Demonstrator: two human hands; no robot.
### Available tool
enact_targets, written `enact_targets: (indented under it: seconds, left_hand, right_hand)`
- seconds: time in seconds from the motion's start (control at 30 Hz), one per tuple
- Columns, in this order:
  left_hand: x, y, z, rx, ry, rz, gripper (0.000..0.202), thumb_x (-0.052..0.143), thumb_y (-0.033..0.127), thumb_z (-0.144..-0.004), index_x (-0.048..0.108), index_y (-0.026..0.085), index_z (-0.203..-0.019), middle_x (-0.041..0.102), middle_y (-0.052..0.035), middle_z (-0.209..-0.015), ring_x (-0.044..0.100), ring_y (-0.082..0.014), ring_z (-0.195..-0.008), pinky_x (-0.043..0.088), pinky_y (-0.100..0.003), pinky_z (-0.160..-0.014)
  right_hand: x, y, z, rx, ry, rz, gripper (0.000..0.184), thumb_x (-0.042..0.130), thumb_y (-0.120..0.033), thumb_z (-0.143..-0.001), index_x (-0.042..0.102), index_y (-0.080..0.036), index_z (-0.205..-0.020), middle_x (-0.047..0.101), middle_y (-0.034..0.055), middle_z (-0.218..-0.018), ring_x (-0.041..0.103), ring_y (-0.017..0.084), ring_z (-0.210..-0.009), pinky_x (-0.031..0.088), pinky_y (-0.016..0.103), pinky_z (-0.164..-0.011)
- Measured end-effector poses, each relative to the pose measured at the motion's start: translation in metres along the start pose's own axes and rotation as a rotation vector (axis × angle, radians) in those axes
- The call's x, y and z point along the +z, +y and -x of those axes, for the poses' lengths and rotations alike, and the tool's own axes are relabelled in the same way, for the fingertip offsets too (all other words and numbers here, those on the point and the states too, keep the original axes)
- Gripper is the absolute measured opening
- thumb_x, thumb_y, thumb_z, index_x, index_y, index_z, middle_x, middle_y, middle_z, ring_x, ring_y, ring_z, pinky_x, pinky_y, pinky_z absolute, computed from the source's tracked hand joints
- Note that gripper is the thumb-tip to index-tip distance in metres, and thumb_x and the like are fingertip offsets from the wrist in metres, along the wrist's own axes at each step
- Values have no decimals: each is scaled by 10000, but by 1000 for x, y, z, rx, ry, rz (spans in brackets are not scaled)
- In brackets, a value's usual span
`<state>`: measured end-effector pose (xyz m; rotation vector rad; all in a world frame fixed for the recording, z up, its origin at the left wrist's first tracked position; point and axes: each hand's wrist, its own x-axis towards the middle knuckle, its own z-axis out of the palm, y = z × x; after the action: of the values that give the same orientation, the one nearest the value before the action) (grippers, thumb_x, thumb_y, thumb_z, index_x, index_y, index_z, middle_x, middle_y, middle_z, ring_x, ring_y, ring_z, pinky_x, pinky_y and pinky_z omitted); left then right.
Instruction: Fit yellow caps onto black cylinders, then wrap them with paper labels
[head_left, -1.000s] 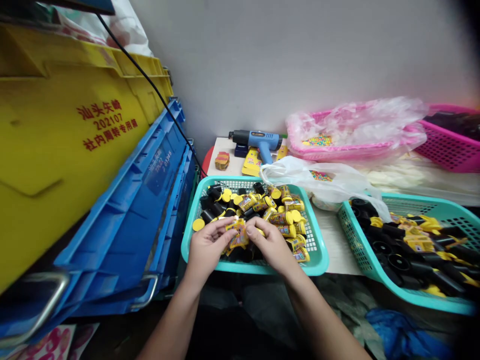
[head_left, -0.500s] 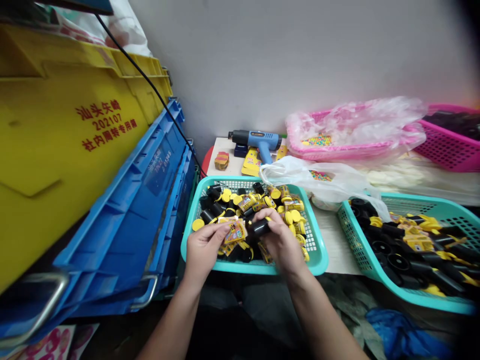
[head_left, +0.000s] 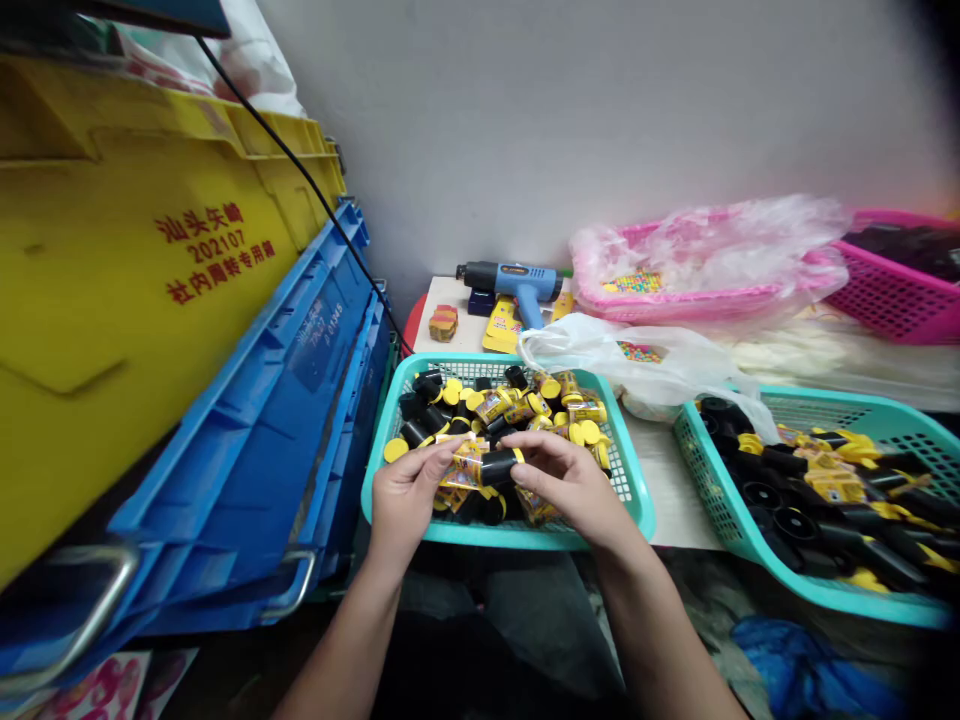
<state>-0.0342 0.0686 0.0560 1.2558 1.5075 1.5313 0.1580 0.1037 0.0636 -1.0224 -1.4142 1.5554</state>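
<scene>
My left hand (head_left: 409,497) grips a small bottle with a printed yellow label (head_left: 469,465), held low over a teal mesh basket (head_left: 510,535). The end of that bottle meets a black cylindrical cap (head_left: 499,467), and the fingertips of my right hand (head_left: 570,485) are pinching the cap. Heaped in the basket are several black caps, round yellow lids and labelled bottles. My hands hide the basket's front middle.
A second teal basket (head_left: 840,590) of black-and-yellow pieces stands to the right. Stacked blue crates (head_left: 255,450) and a yellow crate (head_left: 135,300) rise at the left. Behind are a blue heat gun (head_left: 517,282), a white plastic bag (head_left: 645,365) and a pink basket (head_left: 900,310).
My right hand has brought the black cap leftward against the labelled bottle in my left hand. My hands now sit closer together, and the basket has not moved.
</scene>
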Motion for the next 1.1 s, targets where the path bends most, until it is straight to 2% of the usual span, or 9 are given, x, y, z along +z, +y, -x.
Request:
enact_targets:
  seconds: [0.17, 0.37, 0.5, 0.63, 0.73, 0.83, 0.9, 1.03, 1.1]
  left_hand:
    - [4, -1, 0, 34, 27, -4, 224, 671, 374, -794, 781, 191, -859, 780, -51, -880, 742, -220, -818, 605, -295, -756]
    - [7, 4, 1, 22, 16, 10, 202, 689, 359, -787, 779, 191, -855, 782, -50, -868, 739, -205, -826, 599, -281, -782]
    - [1, 10, -1, -64, -165, 126, 222, 756, 354, -720, 774, 203, -881, 776, -58, -943, 737, -212, -841, 608, -283, -756]
    - [-5, 9, -1, -152, -302, 251, 287, 857, 252, -584, 773, 212, -856, 778, -54, -908, 731, -223, -868, 601, -283, -779]
    - [-4, 5, 2, -187, -284, 346, 260, 863, 221, -579, 770, 213, -822, 774, -43, -914, 719, -205, -906, 586, -255, -804]
    - [-2, 1, 8, -266, -308, 445, 263, 857, 234, -598, 757, 203, -839, 769, -30, -857, 720, -159, -702, 602, -241, -657]
    - [0, 2, 12, -288, -322, 472, 272, 851, 244, -604, 746, 185, -848, 765, -36, -833, 700, -147, -610, 600, -254, -592]
    - [12, 9, 13, -136, -298, 317, 217, 790, 239, -671, 737, 166, -868, 759, -65, -889, 718, -201, -798, 601, -297, -723]
    - [26, 14, 11, 33, -225, 145, 175, 719, 227, -743, 728, 175, -910, 748, -68, -935, 700, -209, -898, 578, -328, -824]
  right_hand:
    - [7, 5, 0, -39, 90, -30, 324, 744, -380, -728, 702, -203, -996, 680, 28, -835, 606, 155, -737, 500, 272, -673]
    - [15, 12, -2, -41, 87, -36, 340, 745, -388, -731, 703, -221, -1025, 696, 38, -888, 635, 173, -778, 530, 303, -717]
    - [19, 13, -1, -189, 54, -10, 291, 752, -365, -737, 724, -254, -1004, 653, 60, -1059, 632, 191, -911, 531, 312, -773]
    - [24, 14, 1, -276, -24, 5, 283, 707, -414, -787, 733, -264, -1025, 622, 65, -1034, 592, 199, -1002, 489, 327, -872]
    - [28, 16, 1, -173, -88, -123, 294, 606, -425, -874, 686, -284, -1119, 617, 51, -1133, 556, 192, -1101, 422, 340, -974]
    - [33, 18, 0, 17, -181, -330, 371, 620, -440, -861, 609, -302, -1205, 597, 45, -1228, 568, 193, -1092, 456, 327, -908]
    - [33, 16, 0, 52, -226, -380, 379, 635, -451, -844, 609, -285, -1184, 602, 50, -1222, 583, 194, -1059, 471, 317, -868]
    - [17, 2, 0, -14, -174, -142, 329, 637, -412, -839, 624, -260, -1131, 639, 42, -1119, 592, 187, -1022, 468, 322, -879]
    - [1, -11, -3, -105, -30, 116, 315, 642, -381, -828, 630, -246, -1112, 637, 51, -1078, 596, 189, -964, 480, 332, -844]
